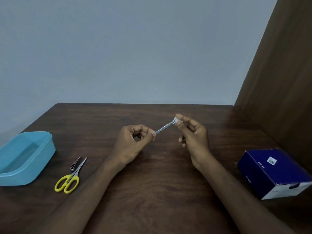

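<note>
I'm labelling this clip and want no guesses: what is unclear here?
Head view:
White piece at the tip of the tweezers: too small to identify, partly covered by the right hand.
Their rear end: hidden in the left hand.
Blue tub: cut off by the left edge.
Blue box print: too small to read.

Dark wood table, pale grey-blue wall, brown panel right.

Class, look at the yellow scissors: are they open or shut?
Shut. The scissors lie with both blades together in one point, handle loops side by side.
</note>
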{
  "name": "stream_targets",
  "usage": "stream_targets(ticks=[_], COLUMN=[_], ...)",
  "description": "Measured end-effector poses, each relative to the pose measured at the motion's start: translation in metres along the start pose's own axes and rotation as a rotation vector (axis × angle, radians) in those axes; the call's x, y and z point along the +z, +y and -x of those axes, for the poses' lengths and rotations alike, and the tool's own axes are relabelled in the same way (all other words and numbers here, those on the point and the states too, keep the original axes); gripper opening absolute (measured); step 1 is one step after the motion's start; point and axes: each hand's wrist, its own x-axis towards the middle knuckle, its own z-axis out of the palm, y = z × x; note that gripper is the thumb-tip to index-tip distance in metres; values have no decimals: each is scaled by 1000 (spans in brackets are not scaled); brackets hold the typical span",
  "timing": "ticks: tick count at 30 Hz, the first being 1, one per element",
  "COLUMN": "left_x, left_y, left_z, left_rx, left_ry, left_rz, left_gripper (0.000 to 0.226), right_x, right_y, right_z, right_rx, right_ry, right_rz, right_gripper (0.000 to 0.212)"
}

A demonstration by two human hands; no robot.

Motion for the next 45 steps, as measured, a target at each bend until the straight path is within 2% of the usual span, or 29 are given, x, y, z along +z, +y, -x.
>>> stream_targets(ticks=[2,4,8,11,15,19,21,24,29,35,37,39,42,45], left_x=[0,0,0,0,2,1,0,0,2,2,2,2,1,2], left_y=[-1,-2,-4,-6,-7,-8,-8,-6,-4,-6,-5,-4,-4,-4], left_z=[0,-1,-1,-1,-2,-3,-2,-1,0,-2,-2,-1,0,-1], left_rx=[-2,-18,-52,-80,-93,-83,-75,-73,-63,-68,-65,-51,-26,-21], left_ry=[17,37,62,73,63,62,54,49,35,74,75,53,15,20], left_rz=[6,6,-22,-13,-38,-52,-63,-89,-119,-122,-126,-124,-138,-133], left_gripper=[20,19,14,14,16,16,16,15,13,15,15,14,15,17], right_x=[2,5,9,12,8,3,3,2,1,1,1,2,2,-4], right_y=[3,4,3,0,-7,-11,-11,-10,-6,-14,-14,-8,-5,-5], right_z=[1,3,10,14,10,8,6,6,6,7,9,9,5,-5], right_rx=[21,52,92,153,200,189,187,110,-96,-169,-163,-111,0,-2], right_ry=[-34,-77,-219,-242,-180,-165,-149,-149,-24,57,-13,-38,72,202], right_rz=[16,33,123,61,-70,-127,-139,-99,81,-36,-4,51,4,-88], right_gripper=[34,41,22,12,7,22,22,10,18,5,4,15,25,20])
